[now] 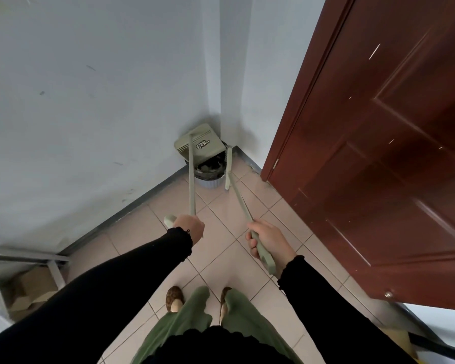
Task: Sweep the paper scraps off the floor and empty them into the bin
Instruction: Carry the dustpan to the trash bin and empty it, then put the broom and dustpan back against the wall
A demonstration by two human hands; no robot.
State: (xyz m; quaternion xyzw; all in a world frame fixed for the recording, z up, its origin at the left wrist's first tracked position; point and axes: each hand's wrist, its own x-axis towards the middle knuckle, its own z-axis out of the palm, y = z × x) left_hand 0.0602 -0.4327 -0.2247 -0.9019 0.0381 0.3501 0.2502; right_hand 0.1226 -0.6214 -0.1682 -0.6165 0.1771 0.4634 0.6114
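Over bin (210,182), dustpan (208,136) w/ handle (192,190) twd person.

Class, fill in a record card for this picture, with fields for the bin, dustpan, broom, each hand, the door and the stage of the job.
bin: in the wall corner, dark liner
dustpan: tipped over the bin
broom: head beside the bin, on the door side
left hand: grips the dustpan handle
right hand: grips the broom handle
door: brown, at right
stage: emptying into the bin; no scraps visible on the floor
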